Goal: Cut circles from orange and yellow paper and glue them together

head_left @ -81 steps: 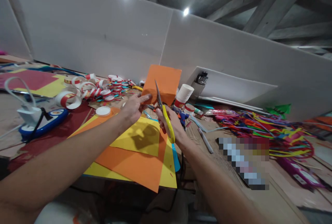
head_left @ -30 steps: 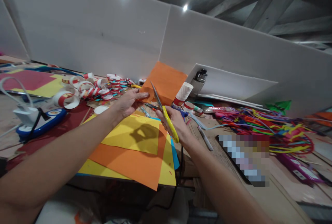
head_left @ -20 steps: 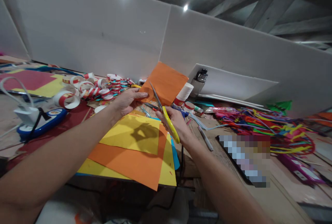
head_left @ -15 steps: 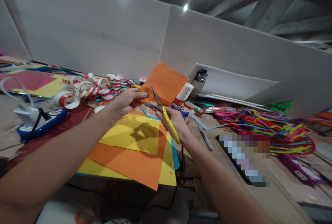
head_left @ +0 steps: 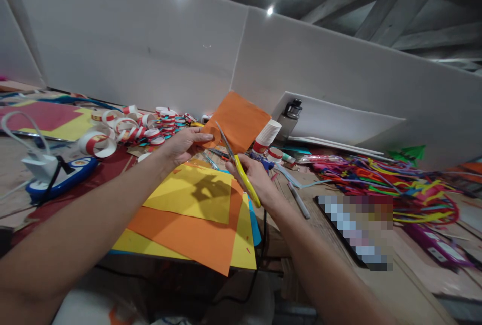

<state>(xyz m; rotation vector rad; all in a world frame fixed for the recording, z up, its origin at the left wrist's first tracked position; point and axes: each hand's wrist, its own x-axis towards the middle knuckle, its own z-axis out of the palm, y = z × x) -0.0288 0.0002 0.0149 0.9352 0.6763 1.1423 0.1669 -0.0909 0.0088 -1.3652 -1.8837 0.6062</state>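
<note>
While my left hand [head_left: 184,145] pinches the orange piece [head_left: 243,120] by its lower-left corner, thumb on the near face, my right hand [head_left: 254,177] is wrapped around the scissors [head_left: 247,182] by the yellow handle. Blade overlaps the piece, tip up and leftward — can't tell how wide the blades are spread. Piece is up off the table, ahead of me, partly in front of the cup stack [head_left: 268,134]. Under my hands: yellow sheet [head_left: 176,195] on a bigger orange sheet [head_left: 211,242]. Off right — pipe cleaners [head_left: 380,182], heaped.
</note>
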